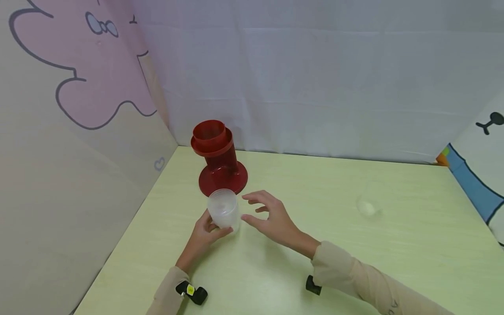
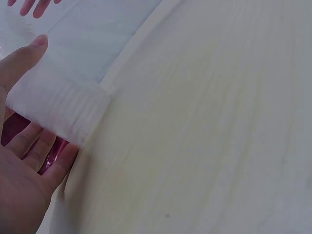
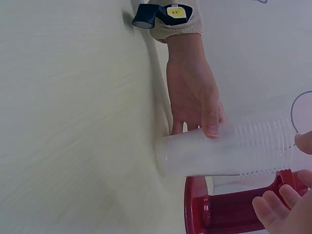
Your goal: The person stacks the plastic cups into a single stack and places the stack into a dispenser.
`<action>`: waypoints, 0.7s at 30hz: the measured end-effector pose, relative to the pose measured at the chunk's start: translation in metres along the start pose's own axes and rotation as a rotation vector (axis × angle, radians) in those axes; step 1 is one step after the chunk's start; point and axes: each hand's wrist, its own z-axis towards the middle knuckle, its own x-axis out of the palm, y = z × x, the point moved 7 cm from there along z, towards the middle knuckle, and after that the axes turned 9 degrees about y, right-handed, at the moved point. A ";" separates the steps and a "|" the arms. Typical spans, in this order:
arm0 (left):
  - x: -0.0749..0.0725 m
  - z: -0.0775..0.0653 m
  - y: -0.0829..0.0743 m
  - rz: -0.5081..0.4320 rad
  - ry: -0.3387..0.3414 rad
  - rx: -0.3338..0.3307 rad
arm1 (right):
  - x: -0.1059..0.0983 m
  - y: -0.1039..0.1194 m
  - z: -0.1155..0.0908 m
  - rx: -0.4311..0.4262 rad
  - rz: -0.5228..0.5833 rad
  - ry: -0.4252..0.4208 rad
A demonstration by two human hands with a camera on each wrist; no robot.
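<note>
A stack of clear plastic cups (image 1: 225, 210) stands roughly upright, mouths up, near the table's left side. My left hand (image 1: 204, 234) grips it low down, thumb on the near side and fingers behind, also plain in the right wrist view, where the stack (image 3: 214, 153) shows its many ridged rims. Whether its bottom touches the table I cannot tell. My right hand (image 1: 273, 221) is just right of the stack's upper part, fingers loosely bent and apart from the cups. Behind the stack is a red plastic stand (image 1: 220, 162) with a round base, an upright tube and a wide collar.
On the right side of the table (image 1: 315, 183) is a faint, clear, cup-like thing (image 1: 369, 208). Pale printed cloth (image 1: 307, 87) closes off the back and both sides. A black wrist camera (image 1: 191, 292) is strapped to the left sleeve.
</note>
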 end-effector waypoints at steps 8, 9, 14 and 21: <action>0.000 0.000 0.002 -0.008 -0.002 -0.034 | -0.008 -0.004 -0.023 0.020 0.044 -0.051; 0.000 0.001 0.001 -0.007 -0.001 -0.029 | -0.010 -0.003 -0.026 0.022 0.049 -0.061; 0.000 0.001 -0.001 -0.014 0.008 -0.014 | -0.021 0.018 -0.037 0.020 0.039 -0.097; 0.001 0.000 -0.001 -0.023 0.012 -0.018 | -0.031 0.022 -0.049 0.004 0.016 -0.137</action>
